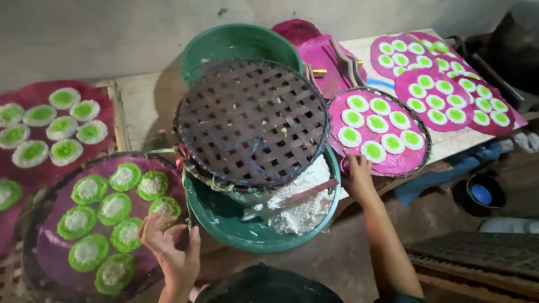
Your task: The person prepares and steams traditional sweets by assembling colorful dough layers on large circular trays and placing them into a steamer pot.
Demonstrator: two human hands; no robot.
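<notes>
At far left a dark red mat (33,95) carries white discs with green centres (63,150). Just right of it, a round tray (53,247) lined in purple holds green discs with white middles (114,207). The left hand (171,252) hovers at this tray's right edge, fingers loosely spread and slightly curled, holding nothing, its fingertips close to the nearest green disc (164,208).

In the middle, a woven lattice tray (252,120) lies tilted across a green basin (224,224) that holds white crumbly flour (300,207). A second green basin (236,42) stands behind it.

To the right, the right hand (358,174) touches the near rim of a pink-lined round tray (393,163) bearing white discs with green centres (373,150); whether the fingers grip the rim cannot be told. Further right, more pink sheets (449,90) with the same discs overlap on a pale table (359,47). Low at right a dark bowl (480,193) shows something blue inside.
</notes>
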